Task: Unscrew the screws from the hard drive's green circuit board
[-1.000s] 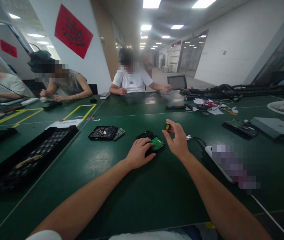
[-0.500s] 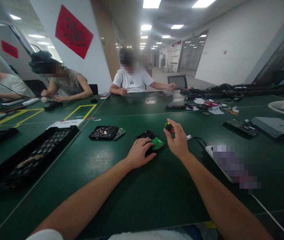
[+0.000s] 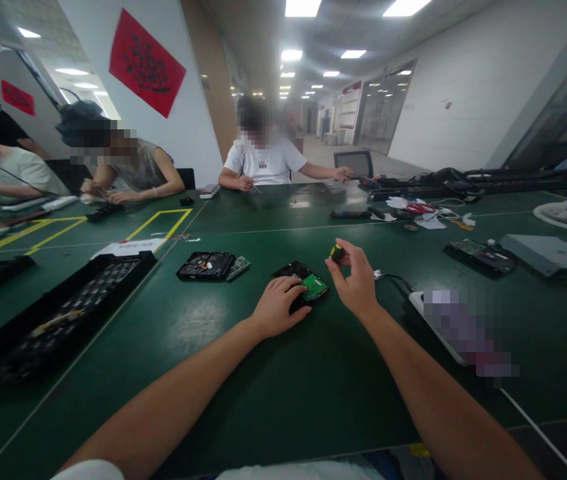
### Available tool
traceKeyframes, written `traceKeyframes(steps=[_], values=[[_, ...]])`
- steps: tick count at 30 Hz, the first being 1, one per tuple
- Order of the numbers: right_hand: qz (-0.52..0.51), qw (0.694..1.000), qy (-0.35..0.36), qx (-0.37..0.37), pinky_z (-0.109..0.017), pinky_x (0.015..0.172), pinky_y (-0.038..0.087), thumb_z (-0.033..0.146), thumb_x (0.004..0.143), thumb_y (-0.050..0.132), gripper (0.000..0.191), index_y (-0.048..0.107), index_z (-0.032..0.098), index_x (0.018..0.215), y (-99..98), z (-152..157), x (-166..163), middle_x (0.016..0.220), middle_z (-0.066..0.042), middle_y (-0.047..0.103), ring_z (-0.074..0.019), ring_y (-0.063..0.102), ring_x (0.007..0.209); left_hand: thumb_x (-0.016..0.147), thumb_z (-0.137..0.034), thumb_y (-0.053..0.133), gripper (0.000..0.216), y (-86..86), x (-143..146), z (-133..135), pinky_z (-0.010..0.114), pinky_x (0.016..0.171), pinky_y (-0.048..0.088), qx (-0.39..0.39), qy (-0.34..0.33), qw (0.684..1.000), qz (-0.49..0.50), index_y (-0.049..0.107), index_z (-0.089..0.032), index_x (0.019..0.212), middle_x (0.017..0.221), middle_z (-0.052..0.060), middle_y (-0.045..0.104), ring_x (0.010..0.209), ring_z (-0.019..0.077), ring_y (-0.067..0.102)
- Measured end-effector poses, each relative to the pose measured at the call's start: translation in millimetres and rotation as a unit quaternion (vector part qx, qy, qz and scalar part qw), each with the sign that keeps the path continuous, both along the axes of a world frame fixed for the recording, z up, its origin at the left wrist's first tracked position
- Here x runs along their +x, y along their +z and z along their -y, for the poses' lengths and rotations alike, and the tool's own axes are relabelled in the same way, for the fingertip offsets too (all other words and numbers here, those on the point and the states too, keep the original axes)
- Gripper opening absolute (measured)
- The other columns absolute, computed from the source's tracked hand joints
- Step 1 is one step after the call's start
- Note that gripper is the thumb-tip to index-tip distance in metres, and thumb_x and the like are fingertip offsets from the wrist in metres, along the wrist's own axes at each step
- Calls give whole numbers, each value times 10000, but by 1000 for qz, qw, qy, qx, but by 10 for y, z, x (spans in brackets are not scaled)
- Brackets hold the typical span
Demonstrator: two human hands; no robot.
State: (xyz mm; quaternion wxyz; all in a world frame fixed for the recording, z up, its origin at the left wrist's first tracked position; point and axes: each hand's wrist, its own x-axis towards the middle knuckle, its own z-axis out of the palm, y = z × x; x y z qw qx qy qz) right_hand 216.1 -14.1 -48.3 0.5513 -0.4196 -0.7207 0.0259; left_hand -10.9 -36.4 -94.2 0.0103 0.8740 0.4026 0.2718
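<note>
In the head view, a hard drive (image 3: pixel 315 289) with a green circuit board facing up lies on the green table. My left hand (image 3: pixel 277 307) grips its near left side, fingers over the top and thumb along the near edge, covering part of it. Just right of the drive, my right hand (image 3: pixel 358 277) pinches a small screwdriver (image 3: pixel 336 253) by its yellow and black handle, held upright. Its thin shaft points down toward the drive's right edge; where the tip rests I cannot tell. Farther left sits another hard drive (image 3: pixel 206 265), with a loose circuit board (image 3: pixel 238 267) beside it.
A long black tray (image 3: pixel 70 303) with small parts stands at left. On the right are a pixelated phone-like device (image 3: pixel 463 333) with a cable, another drive (image 3: pixel 480 257) and a grey box (image 3: pixel 553 255). Tools and scraps (image 3: pixel 420 208) lie beyond. Several people sit across the table (image 3: pixel 198 373).
Both hands keep nearly the same place on the drive and screwdriver. At far left, a dark-clothed person has come into view behind the seated one.
</note>
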Motion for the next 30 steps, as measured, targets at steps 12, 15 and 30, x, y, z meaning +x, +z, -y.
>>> traceKeyframes(steps=[12,15,30], values=[[-19,999,28,-15,-467,951,565,319,981,511,515,384,277,1478,-58,-33,-4,1335,-117,555,-250,625,1101,864,-500,631,481,13,3,-3,508,1074,399,-6,0,1000,-3,615,-229,1261,1328,99,588,1236,300,529],[-7,1000,14,-8,-469,935,572,341,960,553,500,440,268,1441,-40,-22,7,1297,-121,565,-257,623,1081,865,-505,627,481,14,6,-4,507,1073,401,-7,-2,1000,-4,616,-230,1259,1328,99,588,1240,300,526],[13,1000,1,-11,-482,909,579,355,949,563,481,481,287,1417,-3,-7,18,1207,-112,573,-267,604,1064,868,-506,621,479,4,-9,-12,512,1072,400,-2,-3,1000,-6,612,-229,1260,1322,102,590,1233,302,529]])
